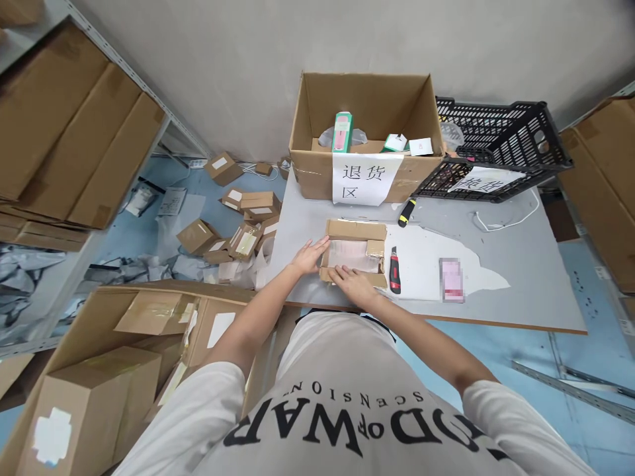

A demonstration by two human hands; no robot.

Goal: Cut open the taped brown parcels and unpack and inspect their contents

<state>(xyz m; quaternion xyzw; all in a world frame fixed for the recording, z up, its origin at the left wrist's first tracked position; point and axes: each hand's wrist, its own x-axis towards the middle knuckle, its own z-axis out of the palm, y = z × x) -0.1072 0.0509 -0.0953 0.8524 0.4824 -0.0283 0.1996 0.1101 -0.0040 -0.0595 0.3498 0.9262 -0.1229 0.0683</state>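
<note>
Well, left hand and right hand, both loosely spread, touch one open carton; right of it, one red cutter, one pink packet.

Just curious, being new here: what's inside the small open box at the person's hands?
Inside the small open box lies a pale pinkish layer; I can't tell what. Anything beneath it is covered, and the right hand hides part of the near flap.

The right fingers partly hide the small box; the pink item is blurred.
</note>
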